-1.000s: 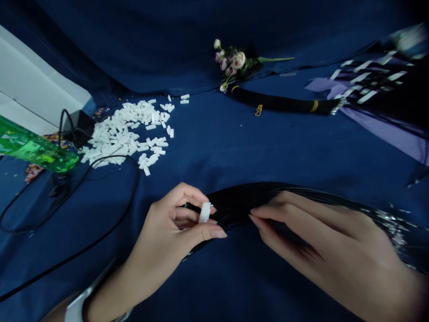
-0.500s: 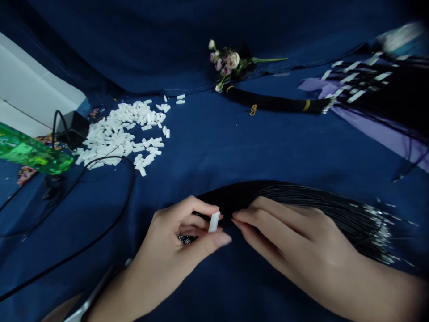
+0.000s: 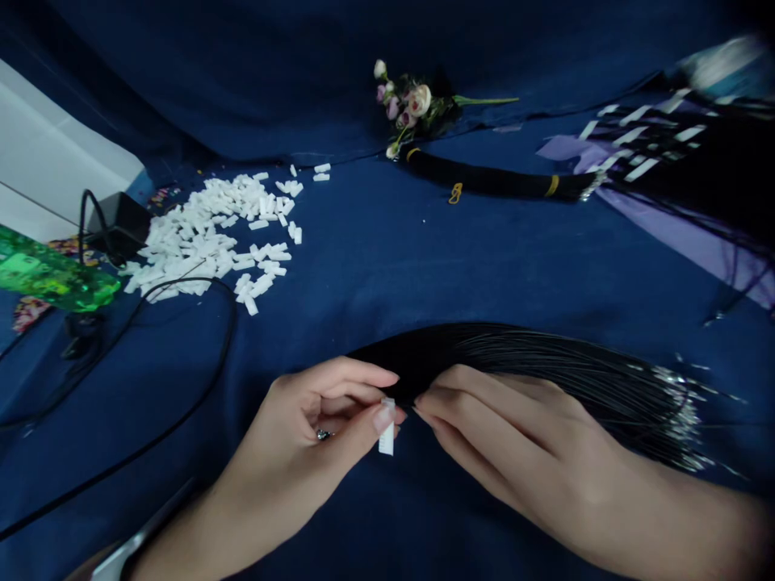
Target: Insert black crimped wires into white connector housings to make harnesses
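My left hand (image 3: pixel 330 432) pinches a small white plastic piece (image 3: pixel 386 440) with a row of fine marks along it, upright between thumb and fingers. A bit of shiny metal shows inside the curl of its fingers. Just to the right, the fingertips of my right hand (image 3: pixel 514 436) are pressed together on a thin black cord, of which only a short dark end shows towards the white piece. Behind both hands lies a thick bundle of black cords (image 3: pixel 502 343), with silvery metal ends (image 3: pixel 681 415) fanned out at the right.
A heap of white pieces (image 3: pixel 199 230) lies left, near a green bottle (image 3: pixel 60 274), a black adapter (image 3: pixel 121 226) and a looping cable (image 3: pixel 227 339). Artificial flowers (image 3: pixel 417 101), a tied cord bundle (image 3: pixel 484 176) and cords with white pieces on purple material (image 3: pixel 659 226) lie farther back.
The white piece has turned and slid lower in my left hand, whose thumb now presses over its upper part. My right fingertips have shifted slightly down and left. The view has moved slightly.
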Available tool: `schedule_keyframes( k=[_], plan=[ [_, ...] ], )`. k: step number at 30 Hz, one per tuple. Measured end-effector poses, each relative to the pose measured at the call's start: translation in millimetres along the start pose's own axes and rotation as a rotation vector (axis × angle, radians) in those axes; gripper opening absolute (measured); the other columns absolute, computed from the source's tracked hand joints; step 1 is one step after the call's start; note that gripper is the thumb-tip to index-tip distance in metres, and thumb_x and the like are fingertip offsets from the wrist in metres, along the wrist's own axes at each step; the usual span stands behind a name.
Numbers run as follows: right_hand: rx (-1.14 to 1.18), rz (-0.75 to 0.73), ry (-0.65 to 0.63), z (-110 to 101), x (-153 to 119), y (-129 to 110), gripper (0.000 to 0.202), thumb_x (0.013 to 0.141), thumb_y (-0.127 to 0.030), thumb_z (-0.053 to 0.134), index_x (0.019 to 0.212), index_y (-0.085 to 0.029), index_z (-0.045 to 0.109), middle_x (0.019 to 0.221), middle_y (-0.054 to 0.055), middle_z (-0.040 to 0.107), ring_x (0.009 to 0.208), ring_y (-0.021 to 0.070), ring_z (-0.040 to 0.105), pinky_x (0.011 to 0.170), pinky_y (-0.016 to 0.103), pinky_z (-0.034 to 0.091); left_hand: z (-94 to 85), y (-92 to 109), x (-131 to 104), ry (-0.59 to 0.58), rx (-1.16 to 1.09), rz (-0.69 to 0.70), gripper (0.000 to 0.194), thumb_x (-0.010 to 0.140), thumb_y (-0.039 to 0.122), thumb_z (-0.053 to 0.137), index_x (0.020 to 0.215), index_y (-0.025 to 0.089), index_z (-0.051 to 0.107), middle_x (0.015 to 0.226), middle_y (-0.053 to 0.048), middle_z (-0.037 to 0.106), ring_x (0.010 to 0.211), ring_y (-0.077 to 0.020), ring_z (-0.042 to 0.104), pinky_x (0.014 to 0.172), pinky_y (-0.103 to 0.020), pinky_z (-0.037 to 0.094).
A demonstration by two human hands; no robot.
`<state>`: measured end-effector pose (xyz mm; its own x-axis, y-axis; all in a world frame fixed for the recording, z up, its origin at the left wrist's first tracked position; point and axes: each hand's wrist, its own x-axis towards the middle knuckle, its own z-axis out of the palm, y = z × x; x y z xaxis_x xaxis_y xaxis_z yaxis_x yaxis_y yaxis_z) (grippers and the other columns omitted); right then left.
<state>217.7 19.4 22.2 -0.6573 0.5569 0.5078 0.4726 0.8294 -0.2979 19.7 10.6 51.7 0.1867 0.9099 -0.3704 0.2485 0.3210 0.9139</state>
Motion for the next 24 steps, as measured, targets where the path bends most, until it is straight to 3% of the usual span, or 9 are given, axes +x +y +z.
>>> schedule_keyframes(
  k=[6, 10, 13, 14, 18, 24],
  plan=[
    [-0.009, 0.002, -0.025, 2.3, -0.6, 0.6, 0.014, 0.091, -0.007, 0.043, 0.089, -0.013, 0.055, 0.077, 0.003, 0.054, 0.067, 0.0093, 0.05, 0.057, 0.022, 0.042, 1.5, -0.9, 2.1, -0.003, 0.011, 0.003, 0.018, 0.079, 0.022, 0.068, 0.09, 0.036, 0.072, 0.075, 0.01, 0.076, 0.071, -0.0046, 0.071, 0.062, -0.002, 0.053],
    [-0.026, 0.03, 0.104, -2.4, 2.3, 1.4, 0.01, 0.088, -0.009, 0.052, 0.096, -0.011, 0.057, 0.089, 0.006, 0.058, 0.08, 0.0126, 0.053, 0.066, 0.026, 0.045, -1.0, -0.5, 4.1, 0.037, 0.022, 0.044, 0.013, 0.08, 0.024, 0.068, 0.087, 0.034, 0.073, 0.072, 0.01, 0.075, 0.067, -0.0028, 0.07, 0.056, 0.001, 0.049],
    [-0.105, -0.024, 0.174, -6.2, 3.3, 0.4, 0.006, 0.083, -0.01, 0.06, 0.09, -0.01, 0.061, 0.092, 0.008, 0.06, 0.085, 0.0162, 0.054, 0.069, 0.031, 0.045, -6.8, -0.3, 6.7, 0.057, 0.024, 0.09, 0.008, 0.081, 0.026, 0.068, 0.084, 0.031, 0.072, 0.073, 0.009, 0.075, 0.07, -0.0034, 0.07, 0.059, 0.0, 0.05],
    [-0.122, -0.052, 0.164, -6.3, 3.0, -0.2, 0.001, 0.083, -0.01, 0.061, 0.083, -0.01, 0.061, 0.086, 0.007, 0.06, 0.083, 0.0166, 0.055, 0.068, 0.032, 0.044, -8.7, -0.3, 7.8, 0.064, 0.011, 0.097, 0.006, 0.081, 0.027, 0.068, 0.084, 0.031, 0.072, 0.075, 0.009, 0.075, 0.074, -0.0044, 0.071, 0.063, -0.001, 0.051],
    [-0.221, -0.077, 0.004, 0.8, -0.5, -1.6, 0.017, 0.086, -0.01, 0.055, 0.07, -0.013, 0.061, 0.068, 0.004, 0.055, 0.066, 0.0164, 0.05, 0.06, 0.033, 0.037, -13.2, -0.2, 12.8, 0.082, -0.055, 0.058, 0.009, 0.081, 0.032, 0.068, 0.089, 0.028, 0.071, 0.083, 0.006, 0.076, 0.083, -0.006, 0.071, 0.069, -0.003, 0.052],
    [-0.318, -0.057, -0.115, 8.7, -3.1, -1.3, 0.025, 0.086, -0.004, 0.042, 0.074, -0.014, 0.062, 0.071, 0.005, 0.055, 0.065, 0.0183, 0.05, 0.059, 0.034, 0.035, -13.4, 0.7, 16.9, 0.033, -0.106, -0.011, 0.017, 0.077, 0.027, 0.073, 0.093, 0.026, 0.068, 0.086, 0.004, 0.075, 0.09, -0.0079, 0.069, 0.075, -0.008, 0.053]
  ],
)
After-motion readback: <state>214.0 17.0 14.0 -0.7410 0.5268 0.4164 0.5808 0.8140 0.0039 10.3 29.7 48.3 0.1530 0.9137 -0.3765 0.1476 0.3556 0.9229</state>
